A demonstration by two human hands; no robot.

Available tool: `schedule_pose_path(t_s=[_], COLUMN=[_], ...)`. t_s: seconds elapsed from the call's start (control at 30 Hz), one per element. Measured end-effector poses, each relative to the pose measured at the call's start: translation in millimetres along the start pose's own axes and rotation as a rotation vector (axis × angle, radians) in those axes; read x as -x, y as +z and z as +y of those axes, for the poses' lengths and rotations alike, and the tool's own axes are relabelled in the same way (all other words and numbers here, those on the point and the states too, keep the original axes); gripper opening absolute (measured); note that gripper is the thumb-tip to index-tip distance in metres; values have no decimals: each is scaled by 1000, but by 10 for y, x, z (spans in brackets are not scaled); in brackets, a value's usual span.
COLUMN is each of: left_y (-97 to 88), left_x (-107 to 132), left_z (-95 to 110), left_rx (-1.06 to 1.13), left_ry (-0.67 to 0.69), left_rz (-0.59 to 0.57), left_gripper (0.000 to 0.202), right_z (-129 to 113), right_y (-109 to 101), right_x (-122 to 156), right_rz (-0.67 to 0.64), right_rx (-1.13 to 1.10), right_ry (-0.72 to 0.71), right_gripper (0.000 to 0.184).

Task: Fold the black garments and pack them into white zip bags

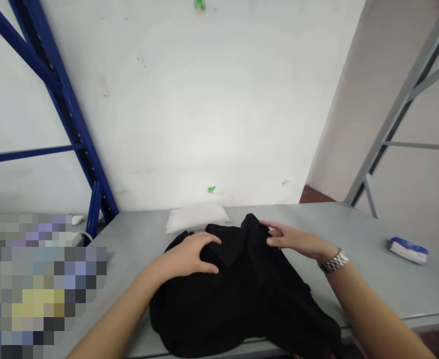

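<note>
A black garment (241, 294) lies bunched on the grey table (354, 234), hanging a little over the near edge. My left hand (189, 254) rests flat on its upper left part, fingers spread and pressing the cloth. My right hand (290, 238), with a metal watch (334, 261) on the wrist, touches a raised fold at the garment's top; its fingers are extended and close together along the cloth. Whether they pinch the fold is unclear.
A white folded packet (197, 218) lies just behind the garment near the wall. A small blue and white pack (408, 249) sits at the table's right. Blue shelving uprights (66, 109) stand left, grey ones (398, 114) right. A blurred-out patch covers the lower left.
</note>
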State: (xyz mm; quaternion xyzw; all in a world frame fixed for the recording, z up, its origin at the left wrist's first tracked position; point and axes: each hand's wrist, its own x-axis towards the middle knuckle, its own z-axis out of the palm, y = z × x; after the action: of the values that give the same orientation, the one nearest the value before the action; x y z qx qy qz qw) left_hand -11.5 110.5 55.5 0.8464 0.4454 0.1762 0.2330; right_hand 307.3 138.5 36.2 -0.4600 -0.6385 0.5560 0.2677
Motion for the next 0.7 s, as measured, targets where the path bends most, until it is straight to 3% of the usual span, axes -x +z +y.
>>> schedule_pose_path(t_s=[0.07, 0.17, 0.3, 0.43, 0.53, 0.57, 0.63, 0.7], left_y=[170, 307, 189, 59, 165, 221, 314, 356], left_x=[-72, -224, -367, -156, 261, 416, 705, 928], left_z=[71, 81, -49, -105, -52, -41, -51, -106], left_rx=[-40, -46, -80, -170, -196, -199, -188, -183], left_ry=[42, 27, -160, -245, -180, -156, -156, -177], left_rz=[24, 106, 337, 448, 330, 208, 27, -38], left_gripper=[45, 15, 28, 43, 52, 57, 62, 71], right_z=[-33, -129, -234, -37, 240, 320, 436, 499], right_y=[29, 92, 150, 195, 201, 193, 169, 151], right_x=[124, 266, 424, 574, 696, 741, 833, 918], right_rz=[-12, 89, 187, 160, 109, 109, 138, 163], right_rx=[39, 9, -236, -265, -116, -71, 1, 81], right_ry=[-4, -81, -117, 60, 179, 195, 186, 158], right_gripper=[87, 86, 73, 61, 60, 59, 51, 40])
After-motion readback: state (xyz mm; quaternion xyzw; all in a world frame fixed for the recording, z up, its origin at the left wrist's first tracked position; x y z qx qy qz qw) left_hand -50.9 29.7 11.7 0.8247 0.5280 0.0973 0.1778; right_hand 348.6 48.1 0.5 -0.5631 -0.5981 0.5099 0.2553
